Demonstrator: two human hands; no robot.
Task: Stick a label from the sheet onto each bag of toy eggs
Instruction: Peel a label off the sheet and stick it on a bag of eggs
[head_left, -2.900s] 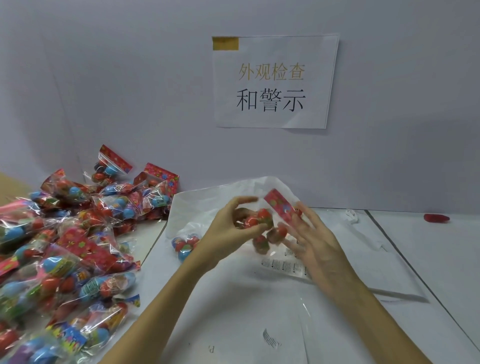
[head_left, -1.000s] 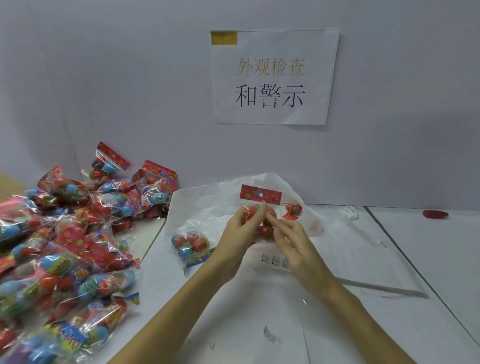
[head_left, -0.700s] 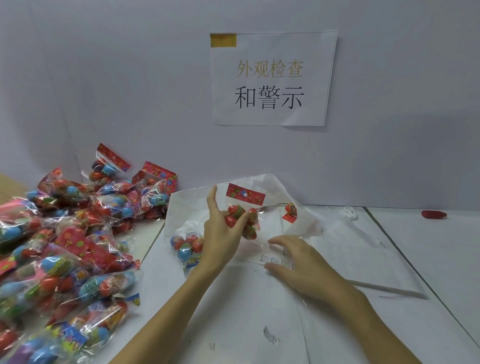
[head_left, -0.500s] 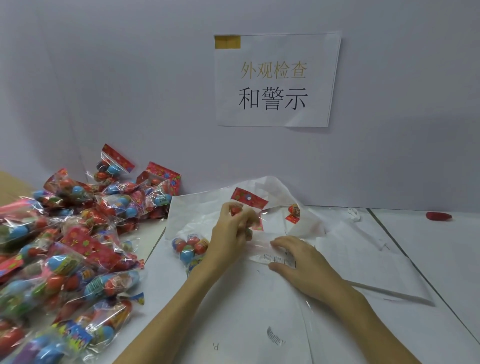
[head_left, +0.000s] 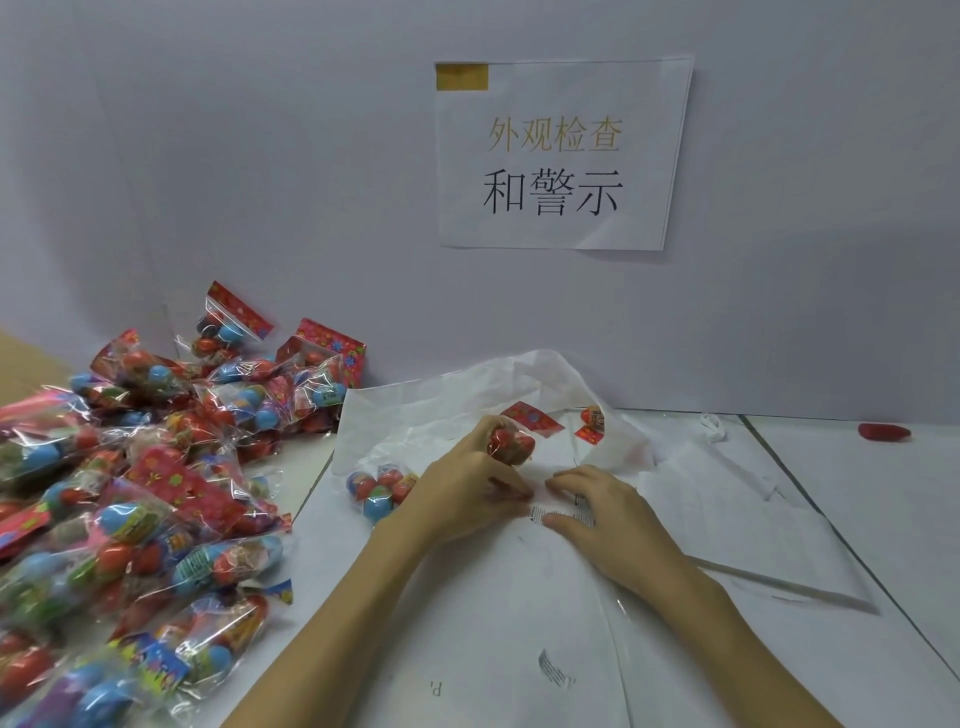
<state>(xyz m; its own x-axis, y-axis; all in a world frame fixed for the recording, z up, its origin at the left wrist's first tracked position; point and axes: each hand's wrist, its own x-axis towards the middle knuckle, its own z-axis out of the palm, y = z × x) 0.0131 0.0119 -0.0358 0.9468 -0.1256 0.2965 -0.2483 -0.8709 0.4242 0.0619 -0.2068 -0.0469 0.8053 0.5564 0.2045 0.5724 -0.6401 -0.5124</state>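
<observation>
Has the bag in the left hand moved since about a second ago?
Yes. The bag held by the left hand has dropped lower, away from the wall sign, and now sits close above the label sheet.

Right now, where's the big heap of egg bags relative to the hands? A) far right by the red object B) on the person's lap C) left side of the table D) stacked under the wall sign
C: the heap of egg bags fills the table's left side, left of the left hand and the right hand.
</observation>
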